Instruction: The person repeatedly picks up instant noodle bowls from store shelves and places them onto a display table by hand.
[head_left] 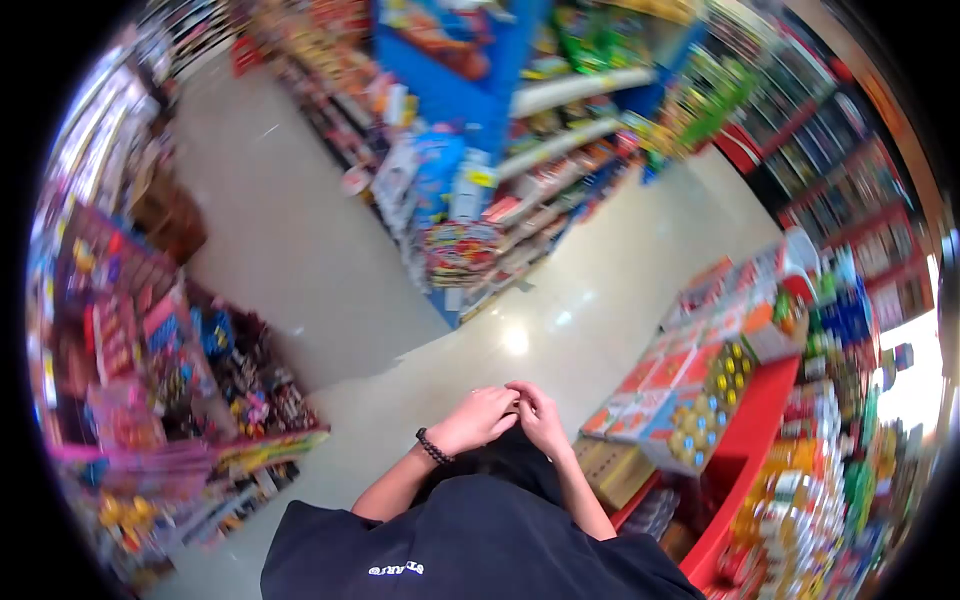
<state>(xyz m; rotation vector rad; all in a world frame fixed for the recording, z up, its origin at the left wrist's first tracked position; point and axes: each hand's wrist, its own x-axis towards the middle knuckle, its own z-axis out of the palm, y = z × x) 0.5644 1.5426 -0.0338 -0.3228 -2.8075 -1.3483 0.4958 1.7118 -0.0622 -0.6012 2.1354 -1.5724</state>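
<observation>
My left hand (pixel 478 418), with a dark beaded bracelet (pixel 434 446) at its wrist, is held in front of my waist with its fingers bent and close together. My right hand (pixel 541 420) meets it at the fingertips, its fingers curled inward. Whether anything small sits between the fingers is hidden. Below both hands are my dark clothes (pixel 490 530), with white lettering on the shirt. Nearest to my right hand stands a stack of orange and white cartons (pixel 655 385), a short way off to the right and not touched.
Ahead, a blue shelf end (pixel 490 130) with packaged goods splits two aisles of pale floor (pixel 270 240). Toys and small packets fill a rack (pixel 160 370) on the left. A red display stand (pixel 745 440) and several bottles (pixel 790 495) line the right side.
</observation>
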